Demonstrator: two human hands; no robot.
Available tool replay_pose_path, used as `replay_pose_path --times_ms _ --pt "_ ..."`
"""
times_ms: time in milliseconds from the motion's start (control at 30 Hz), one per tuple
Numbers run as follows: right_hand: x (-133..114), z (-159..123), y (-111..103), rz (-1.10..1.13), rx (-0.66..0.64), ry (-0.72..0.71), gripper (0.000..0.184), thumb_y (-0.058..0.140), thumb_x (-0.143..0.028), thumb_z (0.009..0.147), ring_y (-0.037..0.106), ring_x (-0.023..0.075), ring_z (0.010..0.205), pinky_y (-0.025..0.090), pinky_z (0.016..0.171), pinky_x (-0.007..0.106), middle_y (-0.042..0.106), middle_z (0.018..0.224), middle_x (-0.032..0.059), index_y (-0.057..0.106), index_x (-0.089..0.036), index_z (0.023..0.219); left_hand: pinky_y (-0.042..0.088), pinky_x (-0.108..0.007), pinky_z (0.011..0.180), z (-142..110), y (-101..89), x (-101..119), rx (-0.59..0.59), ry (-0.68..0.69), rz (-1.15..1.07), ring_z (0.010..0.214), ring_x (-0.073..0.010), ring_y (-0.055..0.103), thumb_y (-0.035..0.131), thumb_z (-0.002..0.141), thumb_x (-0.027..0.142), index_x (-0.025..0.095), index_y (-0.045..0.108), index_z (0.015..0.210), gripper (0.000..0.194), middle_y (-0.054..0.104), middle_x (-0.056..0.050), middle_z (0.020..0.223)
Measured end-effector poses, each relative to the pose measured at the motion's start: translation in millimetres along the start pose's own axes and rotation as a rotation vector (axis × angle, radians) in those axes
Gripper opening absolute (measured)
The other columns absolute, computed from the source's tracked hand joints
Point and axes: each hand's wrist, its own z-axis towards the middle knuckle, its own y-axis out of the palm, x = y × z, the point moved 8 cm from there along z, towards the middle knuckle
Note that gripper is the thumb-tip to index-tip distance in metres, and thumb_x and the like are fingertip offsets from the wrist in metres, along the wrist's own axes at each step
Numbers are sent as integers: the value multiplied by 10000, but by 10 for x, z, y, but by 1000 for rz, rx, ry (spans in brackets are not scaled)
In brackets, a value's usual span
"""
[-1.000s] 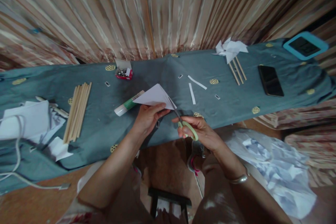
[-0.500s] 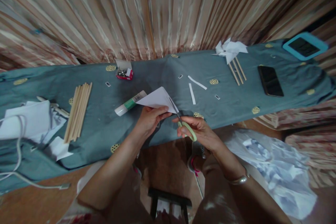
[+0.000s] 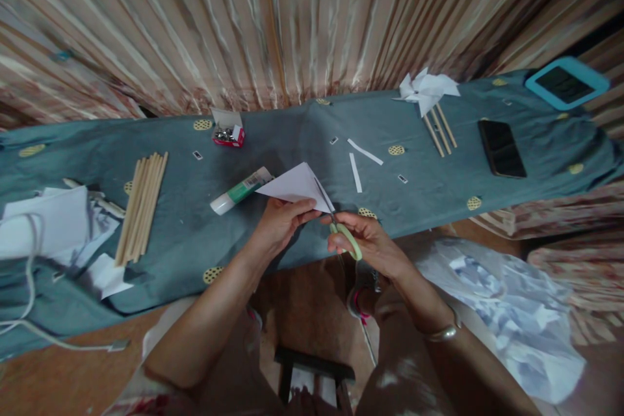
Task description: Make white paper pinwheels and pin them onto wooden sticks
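My left hand pinches the lower edge of a folded white paper triangle, thumb on top. In my right hand is a pair of scissors with light green handles. Their blades lie along the triangle's right edge, with a narrow strip of paper to the right of them. Just left of the paper, a glue stick with a green label lies on the cloth. Two thin white paper strips rest beyond my right hand.
At left lie wooden sticks, white paper sheets and a cable. A small red box of metal pins stands at the back. Paper pinwheels, a phone and a blue-framed device are at right; a plastic bag sits below.
The paper and scissors have stayed almost in place, the handles drawn slightly closer together. The view has shifted a little.
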Motion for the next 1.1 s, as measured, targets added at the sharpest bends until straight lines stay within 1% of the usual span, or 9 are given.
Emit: replay_pose_path --times_ms 133,233,400,600,800,900,1100 --pt "8 12 2 -22 -11 8 496 828 -526 678 551 75 540 459 552 212 656 636 -43 658 -181 991 588 -236 601 7 1 -2 2 6 -9 602 -111 644 859 478 105 114 667 714 305 693 9 674" --pt "7 22 -9 -17 2 14 495 830 -529 670 557 83 541 458 549 215 652 631 -43 637 -184 967 588 -236 604 1 15 -21 -12 -6 -6 599 -117 652 865 472 109 108 671 707 305 695 4 662" --pt "-28 25 -11 -32 11 19 472 846 -541 635 565 84 548 453 540 209 642 620 -48 609 -195 852 590 -245 645 -28 82 -73 -61 -44 13 651 -143 691 857 500 122 109 700 786 326 733 -25 740" --pt "-40 15 -28 -29 16 10 473 840 -550 640 530 76 499 435 511 210 642 601 -52 601 -200 851 591 -249 641 -25 93 -93 -68 -47 27 640 -149 694 856 508 128 107 692 765 306 726 -26 726" --pt "-50 4 -53 -17 17 -22 457 819 -552 668 574 90 559 456 552 218 648 648 -44 609 -201 872 584 -247 607 -45 130 -175 -83 -84 44 609 -138 670 868 477 126 112 689 764 339 715 -19 703" --pt "-54 -3 -60 -7 32 -14 484 834 -558 641 573 85 555 461 554 215 650 643 -47 628 -197 889 581 -232 588 -56 148 -192 -84 -92 40 600 -134 669 872 462 126 111 687 758 350 715 -19 695" --pt "-71 -16 -65 10 60 -15 510 832 -610 602 532 69 490 439 515 213 637 583 -59 614 -199 810 590 -239 612 -63 151 -205 -91 -92 53 625 -137 676 877 481 135 110 686 778 354 719 -23 723"
